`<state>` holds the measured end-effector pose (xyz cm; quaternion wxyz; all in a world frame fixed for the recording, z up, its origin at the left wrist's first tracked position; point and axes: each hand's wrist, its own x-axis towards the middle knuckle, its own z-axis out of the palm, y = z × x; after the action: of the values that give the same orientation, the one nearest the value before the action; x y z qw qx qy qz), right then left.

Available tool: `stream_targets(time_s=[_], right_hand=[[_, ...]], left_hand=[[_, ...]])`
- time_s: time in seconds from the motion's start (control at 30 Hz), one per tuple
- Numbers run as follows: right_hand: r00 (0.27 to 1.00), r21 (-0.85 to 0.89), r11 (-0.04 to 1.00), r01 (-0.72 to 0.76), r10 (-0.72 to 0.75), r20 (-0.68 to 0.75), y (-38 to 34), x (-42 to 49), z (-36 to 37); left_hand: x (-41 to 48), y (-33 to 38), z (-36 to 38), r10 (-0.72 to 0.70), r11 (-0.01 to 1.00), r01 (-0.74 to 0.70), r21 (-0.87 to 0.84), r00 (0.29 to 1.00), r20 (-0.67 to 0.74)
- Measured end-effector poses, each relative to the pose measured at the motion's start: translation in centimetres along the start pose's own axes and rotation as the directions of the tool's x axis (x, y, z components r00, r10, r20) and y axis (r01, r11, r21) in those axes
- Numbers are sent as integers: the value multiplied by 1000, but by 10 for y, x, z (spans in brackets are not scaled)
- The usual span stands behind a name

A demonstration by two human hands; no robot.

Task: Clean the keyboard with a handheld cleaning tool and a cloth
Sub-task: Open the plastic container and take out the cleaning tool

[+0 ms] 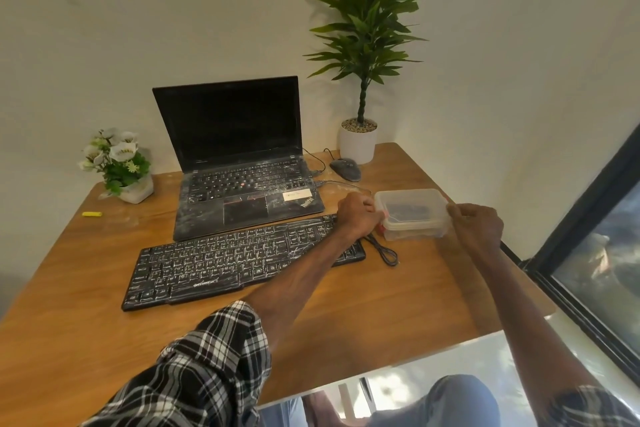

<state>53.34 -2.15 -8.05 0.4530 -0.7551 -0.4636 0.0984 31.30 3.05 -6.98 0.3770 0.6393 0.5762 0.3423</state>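
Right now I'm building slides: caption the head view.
Left hand and right hand grip a clear container beside the dusty keyboard on a wooden desk.

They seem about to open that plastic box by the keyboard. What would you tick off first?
1. Both hands on the plastic box: ok, the left hand and right hand grip its opposite ends.
2. Box resting on the table: ok, it appears to sit flat.
3. Lid off: not ok, it appears closed.
4. Cleaning gear inside: cannot tell, only dark and red shapes show through the plastic.
5. Keyboard ready: ok, it lies flat, streaked white, beside the box.
6. Black cable clear of the box: not ok, its loop lies right beside it.
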Motion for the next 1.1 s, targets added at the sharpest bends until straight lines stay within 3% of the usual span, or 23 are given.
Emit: stream_targets(time_s=[0.07,0.23,0.43,0.6,0.83,1.1], right_hand=[[999,-46,999,22,-20,26,0,3,-1],[999,25,1000,-19,18,33,0,4,-5],[998,215,975,-57,56,7,-5,0,-15],[998,264,964,16,0,-62,-3,-11,-35],[999,199,979,31,-34,8,44,-35,-57],[986,-98,995,-3,19,163,76,-41,-54]], left_hand=[[1,1,3,-35,999,35,-41,999,-3],[2,5,3,-90,981,84,-173,996,-28],[-2,15,-5,-15,966,-9,-258,996,-88],[-13,15,-15,148,951,-135,-279,989,25],[-39,-5,-6,348,937,-342,-66,911,220],[-57,-20,12,371,881,-450,147,850,375]])
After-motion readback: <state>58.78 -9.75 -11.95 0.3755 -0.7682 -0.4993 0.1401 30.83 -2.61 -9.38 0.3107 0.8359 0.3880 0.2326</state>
